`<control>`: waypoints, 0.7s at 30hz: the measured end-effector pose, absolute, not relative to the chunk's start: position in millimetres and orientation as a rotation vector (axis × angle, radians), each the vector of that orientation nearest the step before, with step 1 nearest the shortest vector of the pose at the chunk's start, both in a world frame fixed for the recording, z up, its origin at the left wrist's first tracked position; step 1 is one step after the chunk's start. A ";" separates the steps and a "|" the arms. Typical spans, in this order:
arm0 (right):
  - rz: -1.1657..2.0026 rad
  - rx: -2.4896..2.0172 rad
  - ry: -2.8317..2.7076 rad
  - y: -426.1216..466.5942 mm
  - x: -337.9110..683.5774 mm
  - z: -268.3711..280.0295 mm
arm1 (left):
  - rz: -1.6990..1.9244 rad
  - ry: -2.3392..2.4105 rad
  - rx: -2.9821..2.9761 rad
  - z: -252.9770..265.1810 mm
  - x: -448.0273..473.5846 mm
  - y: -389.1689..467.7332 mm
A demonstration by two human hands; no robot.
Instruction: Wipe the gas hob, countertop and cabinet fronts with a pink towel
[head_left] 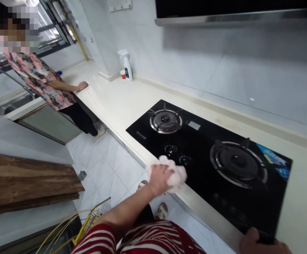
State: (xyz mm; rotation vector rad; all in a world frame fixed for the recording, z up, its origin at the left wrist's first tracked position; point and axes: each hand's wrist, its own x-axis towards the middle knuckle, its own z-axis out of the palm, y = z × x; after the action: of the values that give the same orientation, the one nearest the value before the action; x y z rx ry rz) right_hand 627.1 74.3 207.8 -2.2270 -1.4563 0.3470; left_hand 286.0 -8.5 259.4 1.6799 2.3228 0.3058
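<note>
My left hand (pixel 160 179) is pressed on a pale pink cloth (pixel 178 174), its fingers bent over it. The cloth lies at the front edge of a black glass gas hob (pixel 196 155), just below two control knobs (pixel 171 150), and is slightly blurred. At the bottom right, my right hand (pixel 262 243) is partly cut off by the frame. Its thumb and fingers are apart, on either side of the hob's dark front corner. Two round burners (pixel 166 120) with pan supports sit on the hob.
A cream countertop (pixel 103 102) surrounds the hob. A white spray bottle (pixel 127 67) and red cup (pixel 122 74) stand by the wall. Another person (pixel 42 77) leans a hand on the counter near the sink (pixel 16 100). Wooden boards (pixel 29 183) and a yellow rack (pixel 88 224) are at left.
</note>
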 end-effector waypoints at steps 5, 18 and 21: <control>0.383 -2.192 -1.362 71.3 621.9 210.4 | 0.270 2.733 1.265 286.0 184.5 2.7; 0.407 -2.166 -1.343 72.7 617.8 204.7 | 0.251 2.007 1.936 254.0 384.0 15.7; 0.400 -2.156 -1.353 72.8 617.8 204.1 | 0.380 1.812 1.980 253.9 393.2 17.6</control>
State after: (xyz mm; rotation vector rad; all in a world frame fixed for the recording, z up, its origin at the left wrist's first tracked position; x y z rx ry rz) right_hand 617.8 72.8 204.1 -2.1563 -1.3527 0.3997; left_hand 393.2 17.6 253.9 1.9802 1.8121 0.3799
